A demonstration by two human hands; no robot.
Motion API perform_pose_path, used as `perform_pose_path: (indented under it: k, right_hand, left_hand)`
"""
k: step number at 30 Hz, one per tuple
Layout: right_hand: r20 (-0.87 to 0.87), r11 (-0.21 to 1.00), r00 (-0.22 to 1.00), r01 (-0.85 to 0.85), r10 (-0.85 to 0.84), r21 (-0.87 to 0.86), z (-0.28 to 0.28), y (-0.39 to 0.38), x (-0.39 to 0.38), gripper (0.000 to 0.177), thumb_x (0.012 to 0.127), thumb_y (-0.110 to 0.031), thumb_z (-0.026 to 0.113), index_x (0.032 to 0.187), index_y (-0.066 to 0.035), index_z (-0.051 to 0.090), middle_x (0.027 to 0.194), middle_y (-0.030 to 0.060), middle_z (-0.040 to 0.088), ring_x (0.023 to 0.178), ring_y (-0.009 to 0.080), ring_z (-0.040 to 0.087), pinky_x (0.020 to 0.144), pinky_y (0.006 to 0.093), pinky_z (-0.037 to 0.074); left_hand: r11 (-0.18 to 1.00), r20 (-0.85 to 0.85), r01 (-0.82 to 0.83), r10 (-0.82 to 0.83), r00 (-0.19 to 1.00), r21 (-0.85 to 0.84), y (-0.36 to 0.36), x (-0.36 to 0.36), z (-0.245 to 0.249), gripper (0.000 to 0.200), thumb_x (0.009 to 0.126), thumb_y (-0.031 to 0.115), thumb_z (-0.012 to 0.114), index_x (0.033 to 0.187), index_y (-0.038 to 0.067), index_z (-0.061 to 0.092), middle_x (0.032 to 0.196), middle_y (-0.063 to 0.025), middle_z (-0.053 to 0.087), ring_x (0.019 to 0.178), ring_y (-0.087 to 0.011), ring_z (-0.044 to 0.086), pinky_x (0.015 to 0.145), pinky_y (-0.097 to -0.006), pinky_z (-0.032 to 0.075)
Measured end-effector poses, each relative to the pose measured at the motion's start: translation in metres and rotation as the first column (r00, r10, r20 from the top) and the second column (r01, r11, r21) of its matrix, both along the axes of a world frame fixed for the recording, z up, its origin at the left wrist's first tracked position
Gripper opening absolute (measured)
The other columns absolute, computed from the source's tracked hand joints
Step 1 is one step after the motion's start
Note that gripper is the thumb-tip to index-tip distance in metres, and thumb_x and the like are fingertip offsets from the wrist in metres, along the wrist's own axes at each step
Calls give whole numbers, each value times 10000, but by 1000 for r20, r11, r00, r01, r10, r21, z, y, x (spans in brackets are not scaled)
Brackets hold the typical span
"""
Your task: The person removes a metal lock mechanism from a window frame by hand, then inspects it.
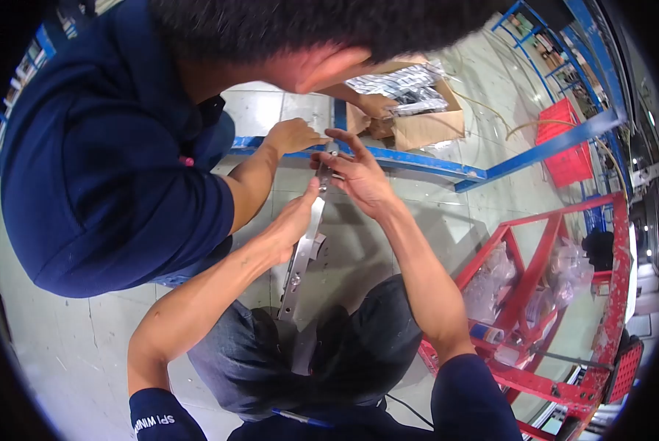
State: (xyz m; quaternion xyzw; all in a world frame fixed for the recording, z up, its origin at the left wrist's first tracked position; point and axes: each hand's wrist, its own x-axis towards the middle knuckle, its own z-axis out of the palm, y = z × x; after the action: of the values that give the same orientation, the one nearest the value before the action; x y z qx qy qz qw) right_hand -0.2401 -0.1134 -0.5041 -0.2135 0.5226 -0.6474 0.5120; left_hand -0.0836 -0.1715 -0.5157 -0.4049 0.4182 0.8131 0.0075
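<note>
A long, narrow metal bar (pixel 309 234) with holes and small fittings slants between my knees and the blue frame. My left hand (pixel 297 219) is closed on its upper half, the thumb lying along the bar. Around the bar's far end curl the fingers of my right hand (pixel 360 178), with the index finger stretched over the top. What the right fingertips press on is partly hidden. A small pale tag or piece (pixel 318 246) sticks out from the bar's side. Below it, a darker strip (pixel 304 351) shows between my legs.
A co-worker (pixel 109 169) leans in from the left, one hand (pixel 294 137) near the bar's far end, the other (pixel 377 106) at a cardboard box (pixel 436 126) of wrapped parts. A blue frame rail (pixel 425 166) crosses ahead. At right stand a red rack (pixel 517 283) and red crate (pixel 565 143).
</note>
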Motion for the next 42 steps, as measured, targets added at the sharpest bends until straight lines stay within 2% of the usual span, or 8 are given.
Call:
perform_pose_path:
  k: [15, 22, 26, 33, 36, 37, 39, 42]
  right_hand:
    - [-146, 998, 989, 25, -32, -52, -14, -8, 6, 166, 988, -50, 562, 1135, -51, 484, 1051, 113, 646, 978, 178, 666, 829, 298, 535]
    - [-455, 981, 869, 164, -192, -101, -45, -9, -12, 128, 932, -89, 681, 1053, -48, 674, 1130, 51, 645, 1001, 120, 618, 900, 289, 510]
    - [-116, 968, 962, 250, -246, 21, -20, 0, -21, 210, 900, -52, 706, 1097, 7, 663, 944, 37, 675, 871, 100, 631, 765, 242, 532]
    - [-433, 981, 899, 135, -62, 139, -32, 7, -51, 293, 865, -80, 753, 1094, 47, 622, 901, 87, 699, 783, 132, 658, 735, 264, 564]
    - [-478, 961, 877, 98, 39, 258, -48, 15, -49, 203, 770, -28, 779, 926, 52, 677, 797, 96, 697, 722, 129, 661, 649, 269, 539]
    - [-517, 940, 843, 42, 148, 338, -62, 17, -43, 179, 763, -47, 777, 894, 40, 691, 807, 112, 704, 730, 150, 675, 657, 282, 546]
    - [-567, 871, 735, -66, 373, 487, -93, 18, -27, 141, 750, -84, 773, 831, 17, 719, 828, 145, 718, 745, 191, 704, 674, 309, 560]
    - [-728, 762, 226, -160, 647, 628, -149, 20, 6, 74, 708, -40, 713, 780, -42, 729, 791, 172, 705, 709, 269, 707, 673, 356, 567]
  left_hand:
    - [996, -10, 18, -18, 1000, 90, -7, 3, -5, 606, 958, 691, 419, 891, 106, 563, 732, 7, 489, 615, -128, 467, 569, -297, 411]
    - [999, 53, -16, 14, 998, 48, -2, 3, -15, 576, 968, 647, 462, 966, 78, 557, 815, -11, 531, 708, -124, 532, 581, -292, 444]
    - [995, 103, 38, -29, 994, -93, -1, 6, -18, 440, 1004, 486, 537, 1111, 61, 493, 866, -10, 514, 760, -116, 483, 655, -314, 445]
    - [976, 77, 81, -67, 995, -201, -8, 4, -33, 368, 1005, 400, 577, 1136, 64, 502, 825, 14, 500, 697, -108, 461, 659, -314, 432]
    - [992, 47, 34, -28, 999, -123, -14, 11, -19, 415, 997, 435, 574, 1149, 51, 534, 834, 6, 566, 779, -97, 554, 683, -291, 460]
    - [988, 9, 61, -60, 998, -143, -19, 17, -14, 488, 998, 418, 570, 1203, -19, 500, 974, -83, 596, 850, -160, 591, 699, -351, 524]
    - [992, 51, 51, -46, 998, -113, -18, 23, 8, 380, 990, 447, 577, 1045, 71, 590, 857, -1, 547, 796, -111, 508, 754, -283, 439]
    - [990, 83, 8, 4, 997, -143, -19, 28, 9, 357, 985, 444, 586, 988, 86, 598, 856, 2, 530, 770, -119, 488, 741, -282, 437]
